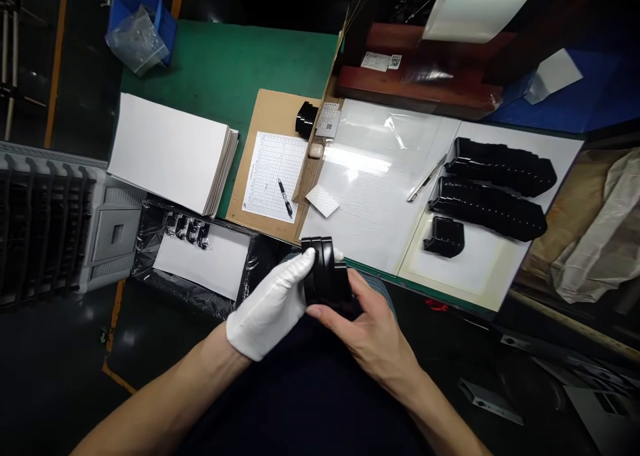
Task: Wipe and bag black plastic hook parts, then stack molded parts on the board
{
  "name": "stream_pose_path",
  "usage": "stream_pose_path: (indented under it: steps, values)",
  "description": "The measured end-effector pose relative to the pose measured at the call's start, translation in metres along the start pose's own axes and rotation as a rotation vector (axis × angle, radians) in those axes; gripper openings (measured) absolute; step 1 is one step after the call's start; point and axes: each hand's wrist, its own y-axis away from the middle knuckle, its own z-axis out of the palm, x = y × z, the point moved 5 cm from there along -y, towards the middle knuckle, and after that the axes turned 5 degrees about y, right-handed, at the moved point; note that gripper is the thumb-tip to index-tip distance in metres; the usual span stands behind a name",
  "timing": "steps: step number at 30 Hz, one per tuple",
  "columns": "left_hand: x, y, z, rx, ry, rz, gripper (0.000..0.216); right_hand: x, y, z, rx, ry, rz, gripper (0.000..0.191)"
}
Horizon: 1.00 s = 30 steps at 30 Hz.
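A small stack of glossy black plastic parts (323, 273) is held between my two hands, just off the near edge of the worktable. My left hand (273, 306), in a white glove, grips the stack from the left with its thumb on top. Bare, my right hand (375, 329) closes round the lower right end, thumb in front and fingers partly hidden behind. On the right of the table lie two long rows of nested black parts (487, 208) and one short group of the same kind (445, 237). A slim metal-looking knife (427, 179) rests beside them.
Left of a cardboard divider (330, 83) are a printed sheet (265, 169), a pen (285, 197) and stacked white boards (170, 153). A plastic-lined box (200, 269) holds several black parts. A blue bin (167, 29) stands behind; a heater (55, 223) is far left.
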Motion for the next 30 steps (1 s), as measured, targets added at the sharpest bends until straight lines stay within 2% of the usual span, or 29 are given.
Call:
stream_pose_path:
  steps: [2, 4, 7, 10, 15, 18, 21, 24, 26, 30]
  values:
    - [0.001, 0.001, 0.003, -0.063, -0.03, -0.04, 0.04, -0.003, 0.0, 0.0, -0.077, -0.013, -0.019, 0.032]
    - [0.005, 0.001, 0.003, -0.105, -0.102, -0.015, 0.037, -0.009, 0.001, 0.0, -0.119, 0.017, -0.061, 0.035]
    - [0.01, -0.001, 0.003, -0.146, -0.152, 0.051, 0.028, -0.015, 0.002, -0.002, -0.051, 0.088, -0.087, 0.045]
    - [0.011, -0.006, 0.003, -0.152, -0.079, 0.067, 0.027, -0.015, 0.008, -0.005, 0.052, 0.17, -0.057, 0.054]
    - [0.011, -0.011, 0.009, -0.219, 0.007, 0.005, 0.027, -0.015, 0.02, -0.012, 0.172, 0.203, -0.077, 0.044]
    - [0.012, -0.012, 0.01, -0.151, 0.022, 0.008, 0.025, -0.017, 0.022, -0.016, 0.243, 0.17, -0.162, 0.031]
    - [0.011, -0.015, 0.011, -0.008, 0.024, -0.024, 0.025, -0.011, 0.014, -0.017, 0.195, 0.066, -0.141, 0.027]
    - [0.01, -0.02, 0.014, 0.082, 0.012, -0.028, 0.027, 0.0, 0.0, -0.013, 0.084, -0.002, 0.003, 0.053]
    - [0.009, -0.026, 0.015, 0.116, 0.013, -0.027, 0.029, 0.006, -0.008, -0.012, 0.086, -0.015, 0.071, 0.059]
    - [0.005, -0.034, 0.014, 0.138, -0.008, -0.033, 0.038, 0.011, -0.017, -0.01, 0.101, -0.128, 0.103, 0.032]
